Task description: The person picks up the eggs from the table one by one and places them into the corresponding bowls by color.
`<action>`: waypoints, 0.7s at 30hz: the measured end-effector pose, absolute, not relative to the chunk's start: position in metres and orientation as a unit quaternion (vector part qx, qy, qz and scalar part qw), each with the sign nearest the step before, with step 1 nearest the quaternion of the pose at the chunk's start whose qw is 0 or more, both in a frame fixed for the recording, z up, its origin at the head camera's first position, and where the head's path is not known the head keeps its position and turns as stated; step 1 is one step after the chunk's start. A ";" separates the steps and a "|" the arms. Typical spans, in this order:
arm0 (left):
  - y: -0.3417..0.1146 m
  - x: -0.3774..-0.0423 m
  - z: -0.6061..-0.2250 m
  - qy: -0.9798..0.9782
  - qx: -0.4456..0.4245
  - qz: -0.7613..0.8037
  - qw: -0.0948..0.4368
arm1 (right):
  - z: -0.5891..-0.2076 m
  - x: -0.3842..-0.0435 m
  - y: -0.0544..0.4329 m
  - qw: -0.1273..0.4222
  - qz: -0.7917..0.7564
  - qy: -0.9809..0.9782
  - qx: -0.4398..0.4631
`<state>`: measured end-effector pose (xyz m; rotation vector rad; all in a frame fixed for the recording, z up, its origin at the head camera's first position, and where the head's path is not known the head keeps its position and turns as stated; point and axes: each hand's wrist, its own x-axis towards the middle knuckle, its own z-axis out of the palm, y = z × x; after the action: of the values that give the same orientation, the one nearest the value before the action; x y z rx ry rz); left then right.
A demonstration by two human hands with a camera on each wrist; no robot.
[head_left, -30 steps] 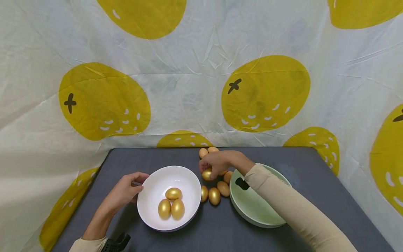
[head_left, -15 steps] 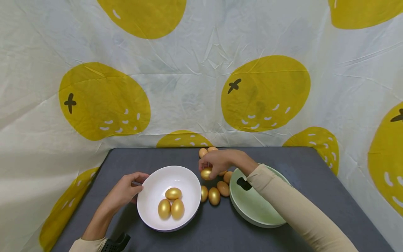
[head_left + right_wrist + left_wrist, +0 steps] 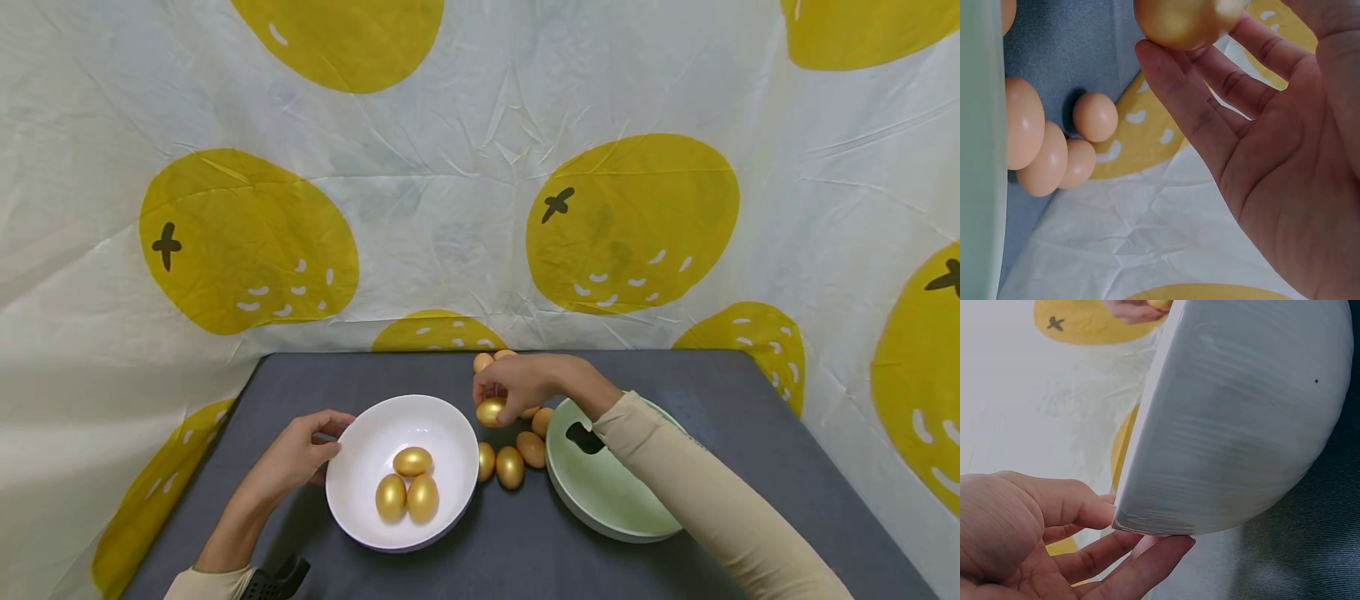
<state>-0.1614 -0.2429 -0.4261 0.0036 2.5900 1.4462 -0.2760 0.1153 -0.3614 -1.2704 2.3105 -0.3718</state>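
My left hand (image 3: 300,454) rests at the left side of a white bowl (image 3: 367,433), its thumb tip at the rim and its fingers (image 3: 1147,565) against the outer wall. Inside the bowl lie three golden eggs, one golden egg (image 3: 413,461) behind the other two. My right hand (image 3: 525,385) pinches another golden egg (image 3: 1188,22) between thumb and fingers, to the right of the bowl and above the table. Below this hand, more golden eggs (image 3: 510,467) and brown eggs (image 3: 531,449) sit between the two bowls.
A green bowl (image 3: 615,500) with a dark patch inside stands on the right, under my right forearm. Several brown eggs (image 3: 1041,159) lie near the table's far edge. A fruit-printed cloth (image 3: 450,233) hangs behind the dark grey table (image 3: 337,375).
My right hand has lifted the golden egg slightly, barely moving otherwise. The left hand and the white bowl stay where they were.
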 end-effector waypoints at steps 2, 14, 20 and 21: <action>-0.243 -0.162 -0.426 0.870 0.001 0.485 0.087 | -0.361 -0.276 0.115 0.234 -0.140 0.840 -0.470; -0.244 -0.164 -0.425 0.874 -0.003 0.477 0.092 | -0.356 -0.276 0.113 0.226 -0.155 0.826 -0.493; -0.244 -0.165 -0.425 0.872 0.000 0.481 0.089 | -0.349 -0.272 0.110 0.221 -0.144 0.825 -0.499; -0.244 -0.165 -0.425 0.873 0.001 0.480 0.088 | -0.348 -0.271 0.109 0.221 -0.143 0.826 -0.499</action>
<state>-0.1651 -0.2443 -0.4249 0.0031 2.5973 1.4296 -0.2712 0.1092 -0.3481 -1.3795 2.2827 -0.3952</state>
